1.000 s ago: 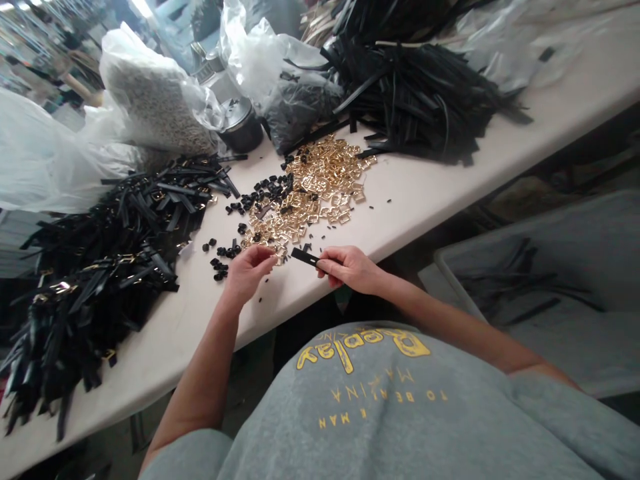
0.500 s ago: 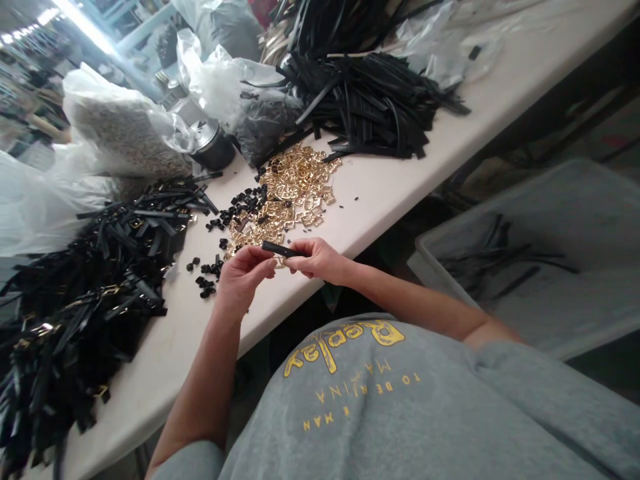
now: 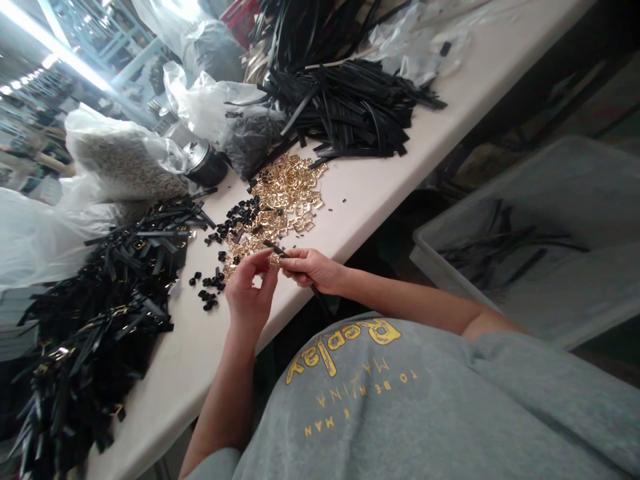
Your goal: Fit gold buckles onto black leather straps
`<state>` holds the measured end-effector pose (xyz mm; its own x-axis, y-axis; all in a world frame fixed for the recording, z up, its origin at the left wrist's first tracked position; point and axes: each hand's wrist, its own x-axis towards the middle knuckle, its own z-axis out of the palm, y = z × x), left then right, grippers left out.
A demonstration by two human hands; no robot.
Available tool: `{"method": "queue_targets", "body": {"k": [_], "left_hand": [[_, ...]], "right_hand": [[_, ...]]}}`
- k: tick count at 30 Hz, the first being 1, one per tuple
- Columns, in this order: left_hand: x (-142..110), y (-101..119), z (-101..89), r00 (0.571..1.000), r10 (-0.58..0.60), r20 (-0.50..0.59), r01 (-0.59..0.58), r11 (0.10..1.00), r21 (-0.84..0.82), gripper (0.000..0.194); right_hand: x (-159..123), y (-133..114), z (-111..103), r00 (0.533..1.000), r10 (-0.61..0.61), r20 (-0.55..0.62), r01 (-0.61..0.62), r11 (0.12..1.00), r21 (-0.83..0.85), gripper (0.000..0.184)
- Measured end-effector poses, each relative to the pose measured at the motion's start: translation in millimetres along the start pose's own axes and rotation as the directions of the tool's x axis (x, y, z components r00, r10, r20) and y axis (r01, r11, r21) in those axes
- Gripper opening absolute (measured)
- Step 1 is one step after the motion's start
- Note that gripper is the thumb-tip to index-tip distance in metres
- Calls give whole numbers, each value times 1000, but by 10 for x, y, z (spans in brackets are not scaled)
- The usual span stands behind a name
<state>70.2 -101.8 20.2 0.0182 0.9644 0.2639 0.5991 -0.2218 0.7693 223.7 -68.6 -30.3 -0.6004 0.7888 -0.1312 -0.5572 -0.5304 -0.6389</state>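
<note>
Over the table's near edge my two hands almost meet. Pinched between the thumb and fingers of my left hand (image 3: 250,287) is a small gold buckle (image 3: 275,259). My right hand (image 3: 317,271) is closed around a black strap (image 3: 276,249), whose tip sticks out past the fingers beside the buckle. Whether the strap runs through the buckle is too small to tell. Just beyond my hands lies a heap of gold buckles (image 3: 287,183), with small black loops (image 3: 240,217) scattered along its left side.
A pile of black straps with buckles (image 3: 115,287) covers the table's left side. Loose black straps (image 3: 350,110) lie at the back, near plastic bags (image 3: 120,157) and a dark can (image 3: 206,163). A pale bin (image 3: 525,287) with strips stands below right.
The buckle is now up at the strap's tip in my left fingers. My right hand has closed further round the strap, and less of it shows between my hands. The camera view has shifted slightly.
</note>
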Motion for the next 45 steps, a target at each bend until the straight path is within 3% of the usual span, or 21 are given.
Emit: {"method": "queue_targets", "body": {"k": [3,5,11,16,23,30,34,38,41,45], "left_hand": [[77,113,-146,989,149,21,-149,956,252,26],[127,206,-234,977,201,72,-213,921,324,23],[226,445,-366,923,235,303,-334,881,335,18],[320,476,-399,910,226,348,-346,875,339,20],[354,317,-376,946,119,301,-185,962,203,20],[339,245,-263,952,-42,304,48,999,-12,24],[323,172,-184,936,-165,312,236,950,-206,31],[265,88,-59,889,-242,388,396,832,-389,35],[193,51,65,894,-254,369,416,779,-469,36],[135,-3,173,941,-220,259,323,812,-485,36]], "right_hand": [[-22,21,-64,994,-58,-98,44,989,-144,40],[-37,22,-118,987,-88,-132,58,974,-221,34],[-80,-14,-197,957,-272,-95,188,839,-512,17],[-121,-16,-183,947,-320,16,287,827,-483,19],[-180,-14,-190,920,-382,92,385,830,-405,25],[-212,-8,-221,930,-359,85,362,845,-393,28],[-227,-20,-201,936,-350,43,336,850,-406,27],[-248,-22,-158,940,-340,24,319,852,-416,27],[-256,-13,-129,938,-347,0,311,840,-444,24],[-272,-40,-123,931,-366,-10,308,798,-518,14]]}}
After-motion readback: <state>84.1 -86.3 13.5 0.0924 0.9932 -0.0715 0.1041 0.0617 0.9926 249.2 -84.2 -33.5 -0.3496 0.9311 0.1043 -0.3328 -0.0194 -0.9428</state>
